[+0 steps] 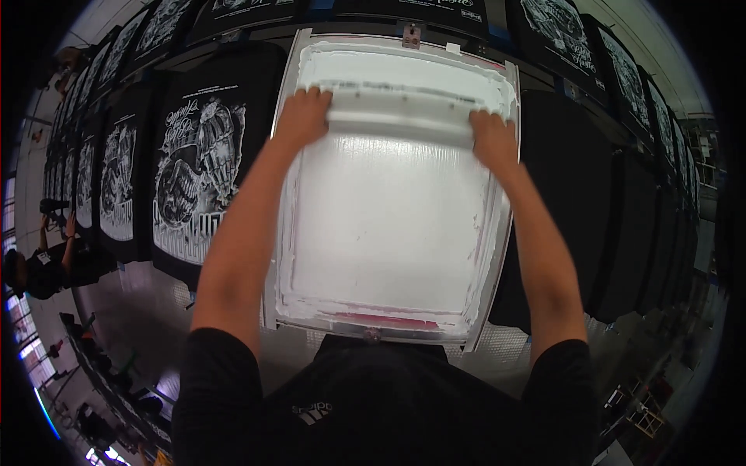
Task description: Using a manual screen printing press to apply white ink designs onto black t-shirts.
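Note:
A screen-printing frame (502, 233) lies in front of me, its mesh coated with white ink (381, 225). Across the far part of the mesh sits a wide, pale squeegee (400, 118), slightly blurred. My left hand (307, 116) is closed around its left end, and my right hand (494, 140) grips the right end. Both arms reach forward over the frame. Thick white ink lies along the inner borders, with pinkish streaks at the near edge. Whatever is under the screen is hidden.
Black shirts with white prints (198, 171) line the left side; plain black shirts (563, 186) are close on the right, with printed ones beyond. A metal clamp (411, 36) is at the frame's far edge. Another person (58, 264) stands at far left.

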`<state>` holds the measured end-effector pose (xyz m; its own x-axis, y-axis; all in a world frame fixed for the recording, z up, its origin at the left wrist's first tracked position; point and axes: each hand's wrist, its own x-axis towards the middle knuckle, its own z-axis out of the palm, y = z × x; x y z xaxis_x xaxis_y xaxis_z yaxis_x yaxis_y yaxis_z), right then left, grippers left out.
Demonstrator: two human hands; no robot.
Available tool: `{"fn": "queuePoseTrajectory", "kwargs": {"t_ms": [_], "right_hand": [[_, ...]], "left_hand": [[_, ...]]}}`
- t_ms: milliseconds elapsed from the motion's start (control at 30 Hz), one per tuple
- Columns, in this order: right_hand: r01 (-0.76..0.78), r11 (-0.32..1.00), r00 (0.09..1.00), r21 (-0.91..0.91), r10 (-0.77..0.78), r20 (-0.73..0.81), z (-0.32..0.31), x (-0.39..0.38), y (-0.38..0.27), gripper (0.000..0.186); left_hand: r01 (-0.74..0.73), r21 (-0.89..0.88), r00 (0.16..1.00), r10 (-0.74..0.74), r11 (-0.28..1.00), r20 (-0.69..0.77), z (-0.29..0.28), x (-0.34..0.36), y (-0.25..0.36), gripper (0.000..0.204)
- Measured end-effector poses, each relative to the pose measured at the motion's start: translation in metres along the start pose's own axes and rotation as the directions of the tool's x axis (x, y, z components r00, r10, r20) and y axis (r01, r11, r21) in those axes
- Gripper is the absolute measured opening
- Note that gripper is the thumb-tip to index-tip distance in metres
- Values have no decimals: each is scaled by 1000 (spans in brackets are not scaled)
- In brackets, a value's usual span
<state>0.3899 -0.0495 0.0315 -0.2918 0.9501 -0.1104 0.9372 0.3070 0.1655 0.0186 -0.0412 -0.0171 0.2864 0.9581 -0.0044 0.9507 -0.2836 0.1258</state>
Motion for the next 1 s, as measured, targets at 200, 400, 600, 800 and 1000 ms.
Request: {"fn": "queuePoseTrajectory", "kwargs": {"t_ms": [200, 400, 600, 800, 1000], "right_hand": [[78, 980, 992, 185, -95, 84, -37, -190, -60, 35], [82, 926, 987, 369, -128, 101, -86, -336, -101, 38], [-24, 941, 972, 338, -57, 227, -64, -361, -119, 39], [-38, 940, 991, 340, -9, 134, -42, -392, -131, 50], [21, 963, 1000, 270, -22, 0, -31, -253, -83, 45]], "left_hand": [[-150, -173, 987, 139, 973, -77, -41, -205, 46, 42], [-142, -328, 989, 149, 934, -5, -84, -346, 71, 31], [-140, -389, 990, 122, 911, -70, -57, -378, 81, 34], [-143, -361, 989, 119, 921, -87, -45, -394, 86, 38], [-135, -294, 977, 78, 946, -198, -23, -257, 49, 40]]}}
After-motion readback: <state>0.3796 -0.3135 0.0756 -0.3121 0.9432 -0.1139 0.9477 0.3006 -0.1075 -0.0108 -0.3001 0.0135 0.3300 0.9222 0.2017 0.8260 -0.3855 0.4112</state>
